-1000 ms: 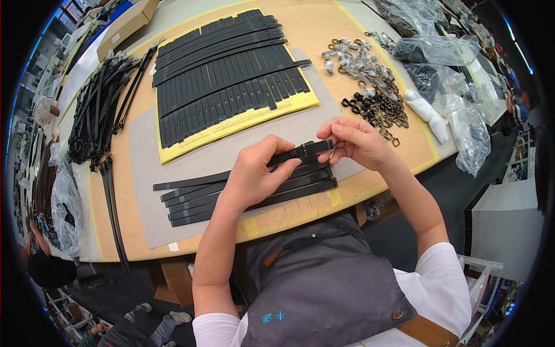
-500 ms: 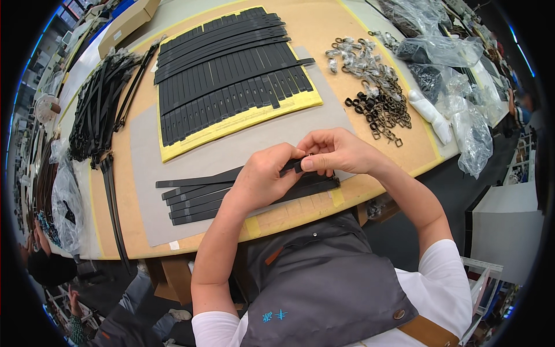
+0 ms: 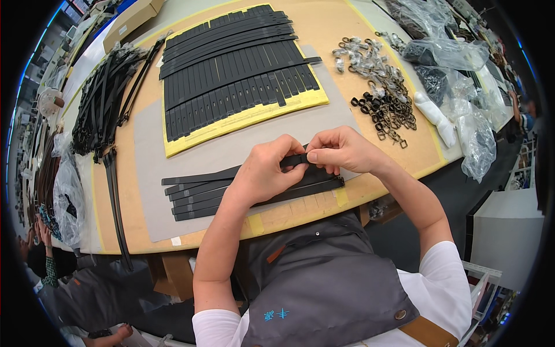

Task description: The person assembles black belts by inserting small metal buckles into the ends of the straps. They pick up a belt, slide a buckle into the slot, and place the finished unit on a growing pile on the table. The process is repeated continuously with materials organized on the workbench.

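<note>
Flat black leather-look strap [image 3: 293, 160] is in both our hands, near the front edge of the tan-topped worktable [image 3: 324, 34]. Our left hand [image 3: 269, 169] has thumb and fingers pinching it, and our right hand [image 3: 341, 152] is pinching it right alongside; can't tell what's under the curled right fingertips. Below, we've got a loose bunch of matching black straps [image 3: 196, 207] along the front edge. Farther back there's a yellow rectangular board [image 3: 248, 120] covered in black strips, plus bronze-coloured metal rings [image 3: 393, 115] heaped towards the right edge.
</note>
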{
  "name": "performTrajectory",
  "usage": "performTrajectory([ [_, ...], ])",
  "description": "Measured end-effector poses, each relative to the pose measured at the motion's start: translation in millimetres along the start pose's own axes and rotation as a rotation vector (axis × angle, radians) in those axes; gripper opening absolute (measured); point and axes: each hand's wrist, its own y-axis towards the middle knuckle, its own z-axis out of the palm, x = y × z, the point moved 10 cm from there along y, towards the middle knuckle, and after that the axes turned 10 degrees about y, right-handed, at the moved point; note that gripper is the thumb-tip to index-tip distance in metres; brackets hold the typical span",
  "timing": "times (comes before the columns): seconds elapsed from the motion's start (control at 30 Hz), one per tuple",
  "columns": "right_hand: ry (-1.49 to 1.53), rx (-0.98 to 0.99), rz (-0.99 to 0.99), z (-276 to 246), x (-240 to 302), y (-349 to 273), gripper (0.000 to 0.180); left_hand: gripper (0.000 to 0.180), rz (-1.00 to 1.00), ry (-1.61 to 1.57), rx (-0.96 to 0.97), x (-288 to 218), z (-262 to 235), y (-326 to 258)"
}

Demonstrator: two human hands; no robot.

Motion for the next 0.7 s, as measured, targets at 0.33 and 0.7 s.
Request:
performTrajectory([
  [0.33,-0.015,0.006,0.019,1.2,1.1,0.5,0.027,0.023,0.013,-0.022,-0.017,-1.1,-0.9,0.2],
  [0.7,-0.025,-0.006,0.007,1.3,1.7,1.3,0.027,0.023,0.004,-0.001,-0.006,-2.1,0.0,0.0],
])
